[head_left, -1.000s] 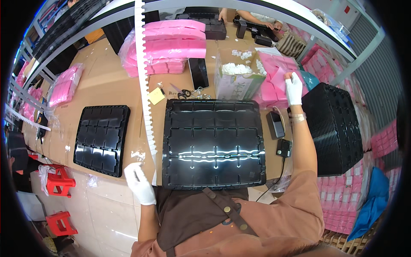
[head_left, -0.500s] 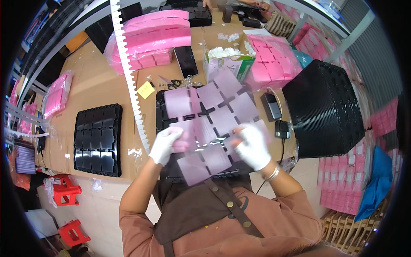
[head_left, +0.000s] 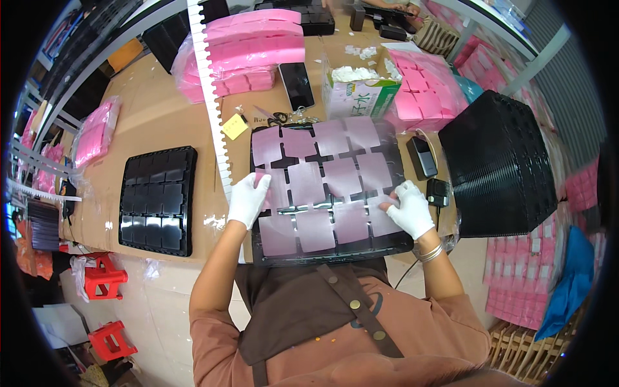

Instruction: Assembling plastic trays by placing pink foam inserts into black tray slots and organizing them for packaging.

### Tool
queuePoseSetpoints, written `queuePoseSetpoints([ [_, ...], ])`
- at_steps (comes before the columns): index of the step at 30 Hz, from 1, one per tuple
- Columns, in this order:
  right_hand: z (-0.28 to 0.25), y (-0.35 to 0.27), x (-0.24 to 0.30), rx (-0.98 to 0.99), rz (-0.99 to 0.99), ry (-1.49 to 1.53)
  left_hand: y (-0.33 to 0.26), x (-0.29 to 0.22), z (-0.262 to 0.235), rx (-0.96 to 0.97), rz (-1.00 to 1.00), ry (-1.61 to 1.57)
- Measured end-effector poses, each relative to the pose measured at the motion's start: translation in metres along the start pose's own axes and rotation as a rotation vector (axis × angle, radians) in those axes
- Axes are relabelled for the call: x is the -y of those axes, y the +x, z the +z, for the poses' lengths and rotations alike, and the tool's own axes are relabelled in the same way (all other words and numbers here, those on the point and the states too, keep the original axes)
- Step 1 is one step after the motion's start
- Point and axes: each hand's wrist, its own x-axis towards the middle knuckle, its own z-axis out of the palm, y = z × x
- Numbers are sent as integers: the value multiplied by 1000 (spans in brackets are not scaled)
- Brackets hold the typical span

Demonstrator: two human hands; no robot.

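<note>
A thin, see-through pinkish-purple foam sheet point(head_left: 314, 231), cut into joined squares, lies spread over a black plastic compartment tray point(head_left: 332, 260) in front of me. My left hand point(head_left: 249, 201), in a white glove with bare fingertips, pinches the sheet's left edge. At the opposite edge my right hand point(head_left: 411, 210), gloved the same way, has thumb and fingers closed on the sheet. Dark tray walls show through the slits between the squares. A bangle circles my right wrist.
Left stands another black tray point(head_left: 158, 201). Pink foam stacks point(head_left: 255, 48), a phone point(head_left: 296, 86), scissors point(head_left: 278, 119) and a carton of white scraps point(head_left: 358, 97) lie beyond. Right are a black adapter point(head_left: 438, 191) and a tall stack of black trays point(head_left: 496, 168). A white toothed strip point(head_left: 209, 97) crosses the table.
The foam sheet was tilted and blurred above the tray; now it lies flatter and squared over it. My hands have moved apart, the right one outward to the sheet's right edge.
</note>
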Motion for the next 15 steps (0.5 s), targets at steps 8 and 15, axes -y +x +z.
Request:
queuePoseSetpoints([
  [8, -11, -13, -7, 60, 270, 698, -16, 0, 6, -68, 13, -70],
  [15, -11, -25, -6, 198, 395, 754, -6, 0, 10, 22, -46, -96],
])
